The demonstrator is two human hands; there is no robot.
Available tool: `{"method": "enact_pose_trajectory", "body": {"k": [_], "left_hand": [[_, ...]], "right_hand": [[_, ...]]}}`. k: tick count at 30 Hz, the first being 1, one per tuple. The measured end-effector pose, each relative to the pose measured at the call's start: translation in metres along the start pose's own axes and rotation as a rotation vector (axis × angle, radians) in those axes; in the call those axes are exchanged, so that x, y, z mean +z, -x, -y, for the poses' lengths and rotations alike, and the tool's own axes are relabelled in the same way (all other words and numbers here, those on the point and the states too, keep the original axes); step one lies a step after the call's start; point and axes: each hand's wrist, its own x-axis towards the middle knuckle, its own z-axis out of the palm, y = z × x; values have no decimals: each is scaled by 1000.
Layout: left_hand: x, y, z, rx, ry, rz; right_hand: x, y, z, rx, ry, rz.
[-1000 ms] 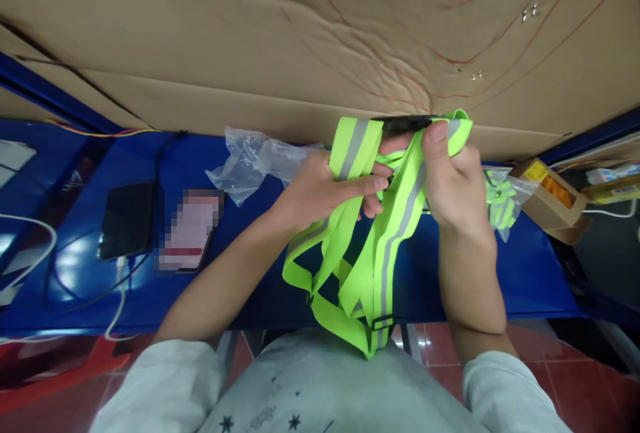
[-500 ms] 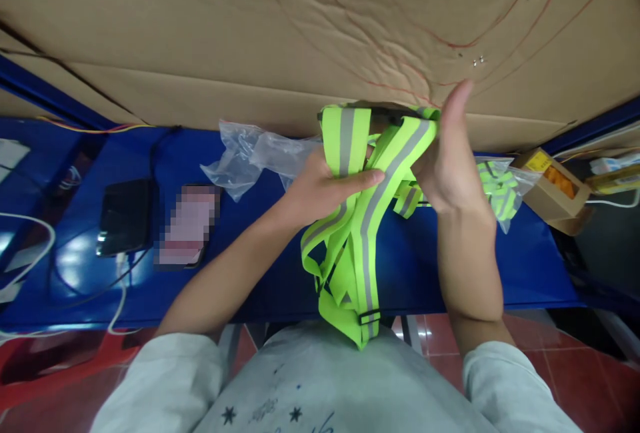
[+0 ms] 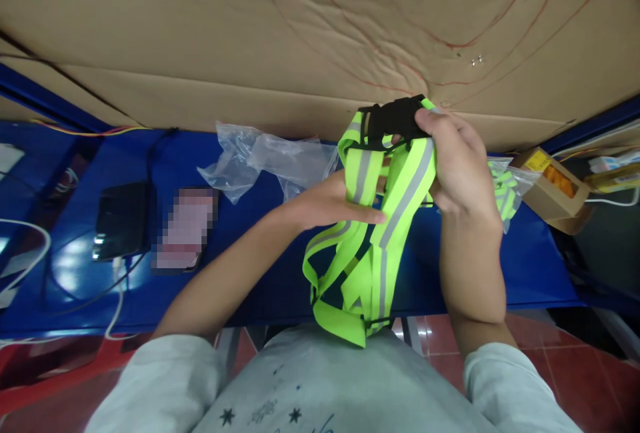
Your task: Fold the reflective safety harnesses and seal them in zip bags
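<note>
A neon-yellow reflective strap harness [image 3: 407,183] with grey stripes hangs in loops between my hands, its lower end in front of my shirt. My right hand [image 3: 457,153] grips its upper right part, thumb pressed on the black buckle [image 3: 395,121] at the top. Lower on the left, my left hand [image 3: 337,203] is closed around the straps, with the thumb lying across them; its other fingers are mostly hidden behind. A clear plastic bag [image 3: 280,156] lies flat on the blue table [image 3: 270,286] beyond my left hand.
To the left lie a phone [image 3: 185,229] and a black device [image 3: 123,219] with a white cable. On the right are a bagged neon strap bundle [image 3: 506,189] and an open cardboard box [image 3: 553,186]. A cardboard wall [image 3: 200,33] rises behind the table.
My right hand has turned inward and its thumb has come down onto the buckle. The buckle now faces me, and the harness top has tilted. My left hand has shifted slightly right and down.
</note>
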Motion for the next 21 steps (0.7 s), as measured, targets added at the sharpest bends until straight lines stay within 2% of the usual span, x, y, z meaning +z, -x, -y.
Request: {"method": "enact_pose_trajectory", "body": {"k": [2,4,6,9,12,14,16,18,21], "left_hand": [[-18,4,-12,79,-73,37],[-30,8,-26,190,-71,-33],[-32,11,-36,268,-61,-132],[-21,10,-37,283,-110,-267],[-7,7,-31,279,-111,-395],[0,5,-29,273,-60,-444],[8,4,-29,278,20,-461],[15,3,-30,290,128,-453],[22,0,-29,276,241,-398]], "right_hand": [[2,3,3,-2,5,-29],[6,5,6,-31,23,-10],[11,8,9,-47,-15,11],[18,12,13,17,-134,51],[20,19,19,76,-171,193],[21,22,21,44,-139,265],[24,23,19,0,-112,240],[29,22,13,-42,-92,162],[37,21,2,-118,-36,49]]}}
